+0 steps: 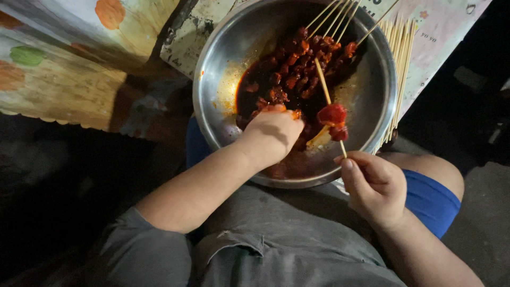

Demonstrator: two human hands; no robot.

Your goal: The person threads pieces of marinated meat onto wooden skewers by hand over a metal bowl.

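A large steel bowl [372, 90] rests on my lap, holding red marinated meat pieces [292, 74] in dark sauce. My left hand [273, 133] reaches into the bowl, its fingers down in the meat and hidden. My right hand [374, 186] pinches the lower end of a bamboo skewer [324, 85] that points into the bowl. Two red meat pieces [333, 119] are threaded on it. Several loaded skewers [334, 18] lean against the bowl's far rim.
A bundle of bare bamboo skewers [401, 58] lies along the bowl's right side on a patterned cloth [441, 26]. A floral covered surface [79, 58] sits at upper left. Dark floor surrounds my knees.
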